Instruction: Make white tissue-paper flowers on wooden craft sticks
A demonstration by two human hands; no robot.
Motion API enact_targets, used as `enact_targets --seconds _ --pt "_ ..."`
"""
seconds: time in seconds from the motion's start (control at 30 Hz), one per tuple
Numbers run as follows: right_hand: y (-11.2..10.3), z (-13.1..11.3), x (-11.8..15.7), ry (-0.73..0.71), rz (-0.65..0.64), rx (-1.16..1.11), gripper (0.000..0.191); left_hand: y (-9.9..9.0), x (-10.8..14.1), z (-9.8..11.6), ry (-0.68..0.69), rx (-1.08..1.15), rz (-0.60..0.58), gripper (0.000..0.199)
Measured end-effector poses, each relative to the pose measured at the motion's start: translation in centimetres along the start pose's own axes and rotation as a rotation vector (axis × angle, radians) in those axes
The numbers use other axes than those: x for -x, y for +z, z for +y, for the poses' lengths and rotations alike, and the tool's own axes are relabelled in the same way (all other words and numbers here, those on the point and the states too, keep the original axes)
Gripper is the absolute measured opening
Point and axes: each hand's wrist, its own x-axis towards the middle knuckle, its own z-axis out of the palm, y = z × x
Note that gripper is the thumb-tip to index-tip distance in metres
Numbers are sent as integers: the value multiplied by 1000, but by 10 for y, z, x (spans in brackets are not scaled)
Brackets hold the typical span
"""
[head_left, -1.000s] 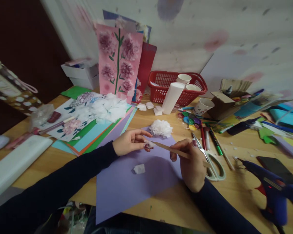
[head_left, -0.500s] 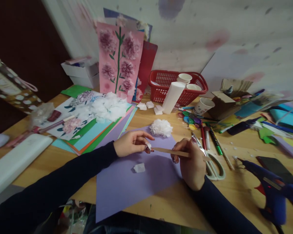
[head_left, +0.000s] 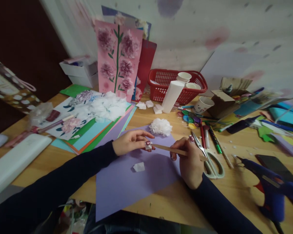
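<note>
Between the thumb and fingers of my left hand [head_left: 130,142] is a small piece of white tissue paper [head_left: 148,147]. My right hand [head_left: 189,161] grips a flat wooden stick [head_left: 166,148], its thin end at the tissue piece. Both hands are above a purple paper sheet [head_left: 127,191]. Just below my left hand a loose square of white tissue [head_left: 139,167] lies on the sheet. A fluffy white paper flower [head_left: 160,127] sits at the sheet's far edge. White-handled scissors [head_left: 216,165] lie right beside my right hand.
A blue glue gun [head_left: 271,185] stands at the right near a dark phone [head_left: 280,169]. Behind are a red basket [head_left: 158,92], a white roll [head_left: 173,97] and a paper cup [head_left: 203,105]. Coloured papers and white tissue [head_left: 109,105] lie at the left, before a pink flower picture [head_left: 107,55].
My left thumb has come over the tissue piece, pressing it against the fingers at the stick's tip. My right hand stays nearly in place with the stick. The view has shifted slightly.
</note>
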Motion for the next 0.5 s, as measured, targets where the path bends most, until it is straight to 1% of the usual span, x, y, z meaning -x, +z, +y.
enact_targets --seconds 0.1,0.2,0.27,0.33,0.5 --pt "-1 0 -1 -19 2 -13 50 -1 0 -1 8 -63 31 33" --pt "-6 -1 -6 -85 92 -12 51 -5 -1 -4 15 -115 72 35" --pt "-10 0 -12 -124 168 50 53 -8 -3 -6 11 -144 101 34" --pt "-14 2 -18 -152 219 137 55 -10 -3 -7 12 -173 125 33" --pt "-18 12 -29 -219 228 307 57 -9 -5 0 47 -298 196 26"
